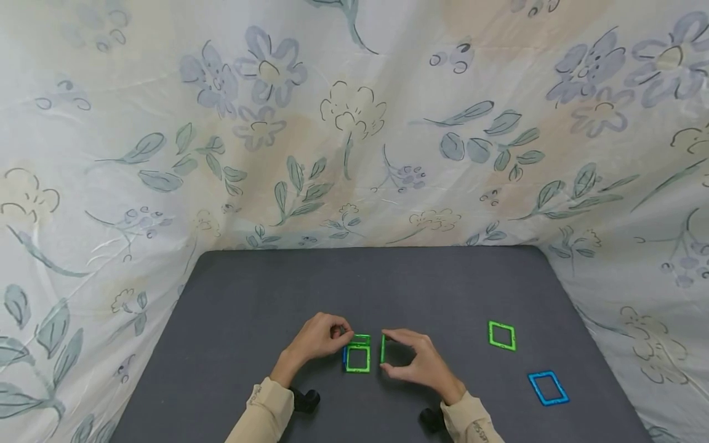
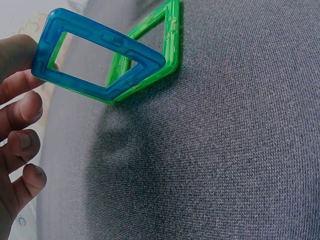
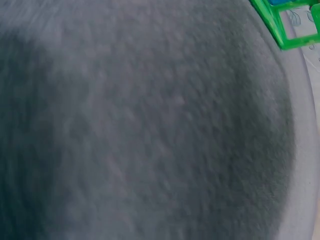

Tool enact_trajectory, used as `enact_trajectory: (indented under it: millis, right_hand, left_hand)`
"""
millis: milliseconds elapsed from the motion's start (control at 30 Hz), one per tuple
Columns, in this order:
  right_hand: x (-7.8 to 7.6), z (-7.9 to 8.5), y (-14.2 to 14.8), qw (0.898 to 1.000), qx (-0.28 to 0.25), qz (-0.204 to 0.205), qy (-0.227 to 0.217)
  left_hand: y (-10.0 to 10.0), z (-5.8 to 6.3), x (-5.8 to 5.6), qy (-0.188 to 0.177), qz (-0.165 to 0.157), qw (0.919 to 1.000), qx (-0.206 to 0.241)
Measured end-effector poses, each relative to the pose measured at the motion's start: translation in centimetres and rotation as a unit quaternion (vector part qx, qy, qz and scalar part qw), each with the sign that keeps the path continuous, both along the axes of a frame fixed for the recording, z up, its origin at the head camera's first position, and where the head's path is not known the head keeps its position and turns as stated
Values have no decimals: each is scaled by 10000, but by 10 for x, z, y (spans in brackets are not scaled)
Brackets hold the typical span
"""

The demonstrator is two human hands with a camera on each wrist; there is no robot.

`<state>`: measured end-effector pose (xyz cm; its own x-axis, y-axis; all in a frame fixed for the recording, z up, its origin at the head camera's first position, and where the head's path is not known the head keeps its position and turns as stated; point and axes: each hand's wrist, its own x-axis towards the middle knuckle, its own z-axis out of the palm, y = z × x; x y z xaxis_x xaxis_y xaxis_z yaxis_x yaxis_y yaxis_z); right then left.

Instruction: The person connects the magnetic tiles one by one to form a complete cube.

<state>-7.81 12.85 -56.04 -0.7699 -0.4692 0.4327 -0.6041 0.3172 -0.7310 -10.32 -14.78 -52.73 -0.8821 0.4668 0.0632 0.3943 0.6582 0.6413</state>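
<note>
Left of centre on the dark table, magnetic square tiles stand joined: a green tile (image 1: pixel 357 371) at the front, another green tile (image 1: pixel 362 336) behind it, and a blue tile (image 2: pixel 85 26) upright along the left side. My left hand (image 1: pixel 320 336) pinches the back left corner of this group with thumb and index finger; its other fingers are loosely bent in the left wrist view. Just right of the group, my right hand (image 1: pixel 416 361) grips a single green tile (image 1: pixel 383 349) edge-on between thumb and fingers. The right wrist view catches only green tile frames (image 3: pixel 295 44) at its upper corner.
A loose green tile (image 1: pixel 502 336) lies flat at the right of the dark table (image 1: pixel 266 289), with a blue tile (image 1: pixel 548 388) nearer the right edge. Black wrist devices (image 1: pixel 306 401) sit under both cuffs. Floral cloth (image 1: pixel 354 154) hangs behind and at the sides.
</note>
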Motion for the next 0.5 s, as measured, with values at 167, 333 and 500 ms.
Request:
enact_trajectory:
  millis: [167, 333, 500]
  right_hand:
    - [1, -3, -8, 10000, 21, 40, -23]
    - [1, -5, -13, 9999, -65, 64, 78]
    - [1, -8, -16, 9999, -91, 74, 8]
  left_hand:
    - [0, -1, 0, -19, 43, 10000, -21]
    - [0, -2, 0, -51, 64, 10000, -28]
    - [0, -2, 0, -46, 61, 10000, -10]
